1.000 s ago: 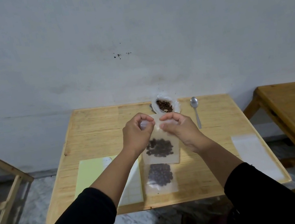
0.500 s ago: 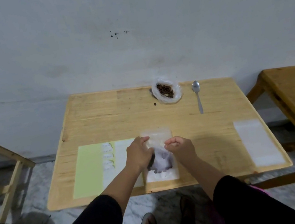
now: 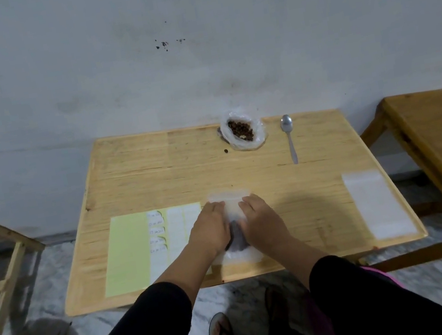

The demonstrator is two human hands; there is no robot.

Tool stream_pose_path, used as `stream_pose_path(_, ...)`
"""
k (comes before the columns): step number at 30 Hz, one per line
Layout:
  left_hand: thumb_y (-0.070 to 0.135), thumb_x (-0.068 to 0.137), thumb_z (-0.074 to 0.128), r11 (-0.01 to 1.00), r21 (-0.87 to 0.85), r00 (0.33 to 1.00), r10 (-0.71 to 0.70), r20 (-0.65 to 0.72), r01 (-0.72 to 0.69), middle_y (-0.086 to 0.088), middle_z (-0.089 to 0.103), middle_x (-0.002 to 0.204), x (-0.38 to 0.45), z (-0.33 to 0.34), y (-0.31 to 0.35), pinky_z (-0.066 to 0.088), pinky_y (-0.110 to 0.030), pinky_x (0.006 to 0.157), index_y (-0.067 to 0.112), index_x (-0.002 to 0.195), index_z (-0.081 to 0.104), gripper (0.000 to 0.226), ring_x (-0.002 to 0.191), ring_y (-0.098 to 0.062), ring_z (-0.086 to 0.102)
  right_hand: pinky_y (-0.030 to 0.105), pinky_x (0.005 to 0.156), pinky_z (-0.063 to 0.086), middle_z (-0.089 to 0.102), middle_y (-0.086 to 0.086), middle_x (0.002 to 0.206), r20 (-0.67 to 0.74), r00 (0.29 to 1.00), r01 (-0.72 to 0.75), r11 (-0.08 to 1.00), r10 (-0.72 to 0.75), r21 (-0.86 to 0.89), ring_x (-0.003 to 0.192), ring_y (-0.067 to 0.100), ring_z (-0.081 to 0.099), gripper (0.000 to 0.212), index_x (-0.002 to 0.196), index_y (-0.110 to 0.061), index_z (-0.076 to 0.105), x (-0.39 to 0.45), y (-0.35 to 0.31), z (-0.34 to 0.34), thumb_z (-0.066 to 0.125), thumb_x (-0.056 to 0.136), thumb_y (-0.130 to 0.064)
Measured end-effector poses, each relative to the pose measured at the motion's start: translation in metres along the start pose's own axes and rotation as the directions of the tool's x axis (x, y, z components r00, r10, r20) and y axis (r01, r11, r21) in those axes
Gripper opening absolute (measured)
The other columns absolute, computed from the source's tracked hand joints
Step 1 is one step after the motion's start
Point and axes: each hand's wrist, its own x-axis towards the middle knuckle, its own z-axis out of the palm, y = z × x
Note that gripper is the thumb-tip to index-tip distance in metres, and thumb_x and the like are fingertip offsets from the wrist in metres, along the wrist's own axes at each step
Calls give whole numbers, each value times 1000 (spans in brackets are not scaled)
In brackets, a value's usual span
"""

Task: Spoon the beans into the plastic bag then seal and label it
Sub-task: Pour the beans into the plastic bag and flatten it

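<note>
Both hands flat on the bag (image 3: 229, 199) at the tabletop's (image 3: 318, 180) near edge, left hand (image 3: 210, 232) and right hand (image 3: 261, 220) side by side, fingers straight. We judge beans in, seal likely pressed; label sheet (image 3: 151, 246) beside it, labelling left

Filled plastic bag (image 3: 230, 203) flat, spoon (image 3: 288, 135) aside

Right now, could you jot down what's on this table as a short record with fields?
Table: wooden table
Hands: left hand and right hand press flat on a bag of beans
Far edge: open bag of beans, one stray bean beside it, spoon lying idle
Left side: label sheet
Right side: white sheet
</note>
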Motion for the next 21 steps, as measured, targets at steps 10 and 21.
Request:
stream_pose_path(10, 20, 99, 37, 958, 212, 944, 240, -227, -193, -13, 23, 152, 21, -32, 57, 15, -26, 115, 5, 147, 16, 54, 142, -23, 18, 45, 93, 49, 67, 23, 105, -130, 991, 0, 990, -19, -139, 104, 36, 64, 44, 108, 11, 63, 4, 35, -64, 54, 77, -19)
stream_pose_path(21, 19, 95, 43, 922, 141, 906, 381, -185, -359, -11, 30, 145, 55, 15, 179, 25, -24, 109, 5, 144, 22, 55, 135, -21, 29, 45, 88, 54, 64, 28, 107, -194, 959, -228, 968, 205, -106, 106, 40, 62, 48, 112, 13, 59, -47, 163, -114, 57, 74, -16)
